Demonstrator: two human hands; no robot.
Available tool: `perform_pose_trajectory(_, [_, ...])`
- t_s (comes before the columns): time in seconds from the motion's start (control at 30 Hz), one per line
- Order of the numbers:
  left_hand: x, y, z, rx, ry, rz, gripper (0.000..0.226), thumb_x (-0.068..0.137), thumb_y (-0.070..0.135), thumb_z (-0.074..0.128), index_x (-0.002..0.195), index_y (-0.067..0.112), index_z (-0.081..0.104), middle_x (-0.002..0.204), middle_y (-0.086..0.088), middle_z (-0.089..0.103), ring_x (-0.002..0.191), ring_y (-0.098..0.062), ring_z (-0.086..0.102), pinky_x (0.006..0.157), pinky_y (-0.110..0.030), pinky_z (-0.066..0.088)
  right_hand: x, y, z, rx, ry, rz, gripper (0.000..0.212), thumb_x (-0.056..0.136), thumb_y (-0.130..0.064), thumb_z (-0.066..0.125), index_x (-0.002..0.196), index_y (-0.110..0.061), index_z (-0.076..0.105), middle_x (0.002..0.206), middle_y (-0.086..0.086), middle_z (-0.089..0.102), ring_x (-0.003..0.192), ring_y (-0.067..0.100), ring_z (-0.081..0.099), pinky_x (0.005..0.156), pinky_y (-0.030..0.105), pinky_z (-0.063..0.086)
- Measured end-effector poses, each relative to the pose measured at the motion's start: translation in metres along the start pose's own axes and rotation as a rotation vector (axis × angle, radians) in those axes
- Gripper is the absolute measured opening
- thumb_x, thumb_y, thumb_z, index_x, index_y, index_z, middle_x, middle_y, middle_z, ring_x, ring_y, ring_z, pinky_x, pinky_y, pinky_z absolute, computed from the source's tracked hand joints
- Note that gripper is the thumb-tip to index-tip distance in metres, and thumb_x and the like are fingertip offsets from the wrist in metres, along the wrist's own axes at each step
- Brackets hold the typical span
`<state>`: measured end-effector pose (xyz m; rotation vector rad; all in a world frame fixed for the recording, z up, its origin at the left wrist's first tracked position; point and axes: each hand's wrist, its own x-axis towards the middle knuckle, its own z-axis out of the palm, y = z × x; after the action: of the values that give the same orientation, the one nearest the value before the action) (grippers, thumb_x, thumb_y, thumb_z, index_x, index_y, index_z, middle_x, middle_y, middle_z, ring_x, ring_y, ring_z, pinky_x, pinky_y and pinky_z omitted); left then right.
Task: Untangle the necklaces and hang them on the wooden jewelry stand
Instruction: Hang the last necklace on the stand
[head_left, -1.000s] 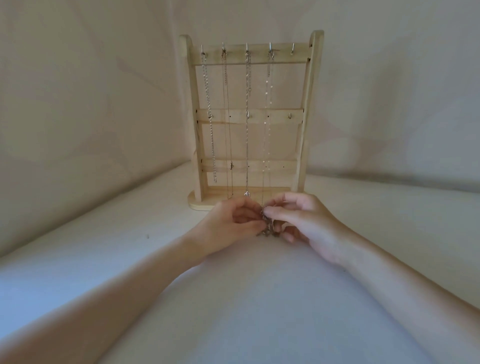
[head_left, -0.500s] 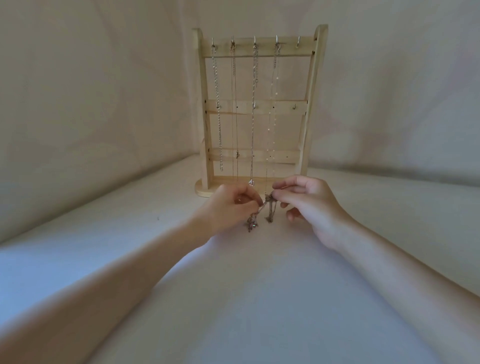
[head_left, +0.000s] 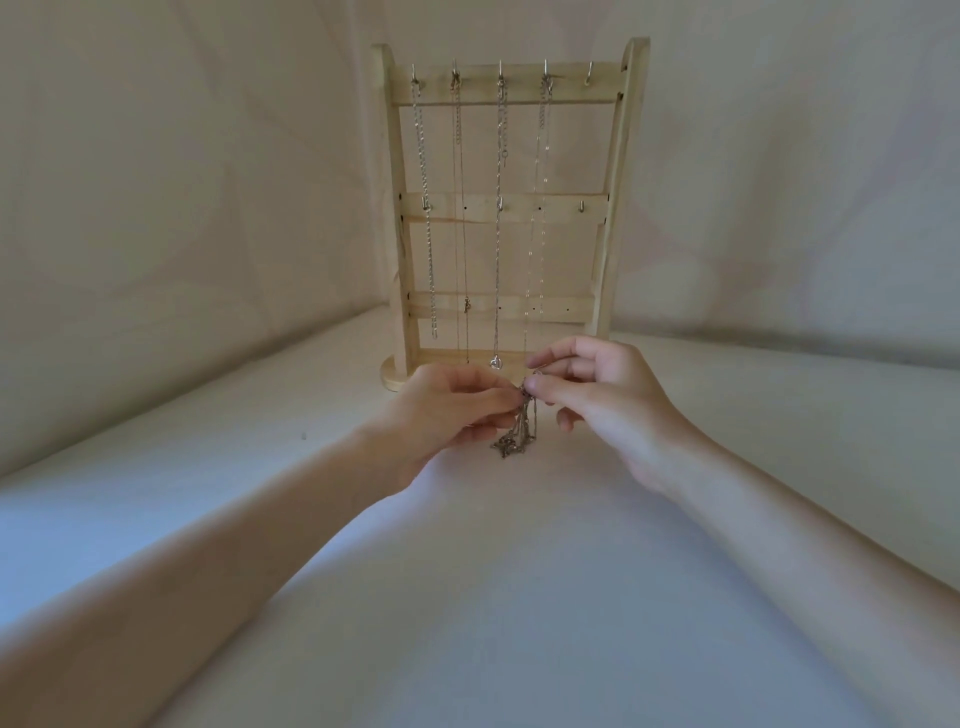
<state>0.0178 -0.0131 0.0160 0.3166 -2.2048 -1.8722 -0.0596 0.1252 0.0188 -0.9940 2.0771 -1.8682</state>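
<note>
A: Where are our hands, and what do they hold?

B: We work just in front of the wooden jewelry stand (head_left: 511, 208), which stands upright near the far edge of the pale cloth-covered surface (head_left: 467, 597). Our left hand (head_left: 441, 415) and right hand (head_left: 597, 395) meet, fingertips nearly touching, each pinching the top of the tangled necklace (head_left: 519, 428).

A: How does the tangle look?

B: It is a thin, dark metal chain, bunched into several strands that dangle from our fingertips and gather in a small knot at the bottom, seemingly touching the surface.

A: How should we work it loose?

B: Gently, we judge: ease the strands apart at the top, let the weight hang, and never tug, since fine links could tighten or snap.

A: And the stand?

B: Four hung necklaces (head_left: 498, 218) drop from the top bar's hooks; the free hook (head_left: 589, 73) at its right end looks ready for this one.
</note>
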Motion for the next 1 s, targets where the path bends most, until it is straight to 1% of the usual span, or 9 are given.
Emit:
perform_pose_trajectory(0.1, [-0.001,0.002,0.000,-0.115,-0.015,-0.055,0.005,0.085,0.010,0.064,0.081,0.009,0.066,0.074,-0.001,0.067,0.067,-0.006,0.064,0.063,-0.014,0.052,0.000,-0.001,0.001,-0.027,0.015,-0.034,0.011,0.081,-0.003,0.066,0.084,-0.013,0.065,0.067,-0.004,0.066,0.050,0.007,0.050,0.055,0.014,0.044])
perform_pose_trajectory(0.2, [0.001,0.003,0.000,-0.237,0.039,-0.104,0.004,0.082,0.006,0.066,0.078,0.007,0.066,0.068,-0.003,0.066,0.063,-0.008,0.063,0.058,-0.015,0.052,0.000,0.000,0.003,-0.082,0.053,-0.063,0.014,0.081,-0.004,0.067,0.079,-0.017,0.064,0.070,-0.001,0.064,0.048,-0.001,0.049,0.052,0.011,0.043])
perform_pose_trajectory(0.3, [0.003,0.005,-0.002,-0.292,0.077,-0.111,0.003,0.082,0.004,0.065,0.079,0.005,0.064,0.065,-0.003,0.064,0.056,-0.006,0.061,0.055,-0.014,0.052,0.000,0.001,0.007,-0.100,0.044,-0.059,0.015,0.079,-0.002,0.067,0.078,-0.017,0.064,0.072,0.003,0.063,0.049,-0.001,0.048,0.050,0.011,0.042])
perform_pose_trajectory(0.53, [0.000,0.006,0.000,-0.331,0.027,-0.140,0.004,0.085,0.007,0.063,0.082,0.007,0.060,0.070,-0.006,0.064,0.060,-0.011,0.063,0.058,-0.018,0.055,0.000,0.000,0.006,-0.058,0.012,-0.028,0.015,0.080,0.000,0.065,0.081,-0.015,0.065,0.071,0.000,0.063,0.050,0.001,0.049,0.052,0.011,0.042])
perform_pose_trajectory(0.63, [-0.001,0.005,0.000,-0.291,0.002,-0.102,0.008,0.082,0.008,0.066,0.089,0.008,0.061,0.071,-0.003,0.064,0.061,-0.009,0.061,0.060,-0.017,0.054,0.000,-0.001,0.006,-0.068,-0.015,-0.022,0.014,0.081,-0.001,0.065,0.085,-0.014,0.065,0.072,0.000,0.064,0.051,0.001,0.050,0.054,0.011,0.043])
perform_pose_trajectory(0.73, [-0.001,0.004,-0.002,-0.252,0.023,-0.079,0.013,0.082,0.004,0.066,0.091,0.010,0.059,0.075,-0.004,0.063,0.061,-0.009,0.060,0.058,-0.016,0.053,0.000,-0.001,0.006,-0.070,-0.048,-0.005,0.016,0.082,0.001,0.061,0.089,-0.013,0.064,0.072,-0.001,0.063,0.053,0.001,0.050,0.055,0.011,0.043])
perform_pose_trajectory(0.83, [0.000,0.006,0.000,-0.182,0.020,-0.059,0.013,0.083,0.004,0.064,0.091,0.009,0.055,0.080,-0.009,0.063,0.061,-0.010,0.057,0.058,-0.016,0.052,0.000,-0.001,0.008,-0.067,-0.057,0.037,0.019,0.081,0.003,0.055,0.090,-0.013,0.061,0.061,-0.004,0.059,0.055,0.008,0.048,0.058,0.016,0.044])
perform_pose_trajectory(0.9, [0.000,0.005,0.004,-0.158,0.013,-0.050,0.013,0.085,0.004,0.063,0.090,0.009,0.053,0.082,-0.012,0.062,0.059,-0.011,0.056,0.057,-0.017,0.052,0.001,0.000,0.009,-0.070,-0.039,0.089,0.017,0.080,0.000,0.056,0.089,-0.014,0.060,0.057,-0.006,0.056,0.055,0.011,0.047,0.059,0.021,0.041])
perform_pose_trajectory(1.0, [0.002,0.002,0.008,-0.047,0.027,-0.037,0.014,0.085,0.004,0.061,0.092,0.010,0.050,0.078,-0.011,0.061,0.058,-0.011,0.053,0.063,-0.021,0.051,0.002,0.003,0.012,-0.057,0.001,0.191,0.017,0.078,-0.005,0.061,0.093,-0.014,0.059,0.068,0.002,0.055,0.057,0.012,0.047,0.061,0.024,0.039])
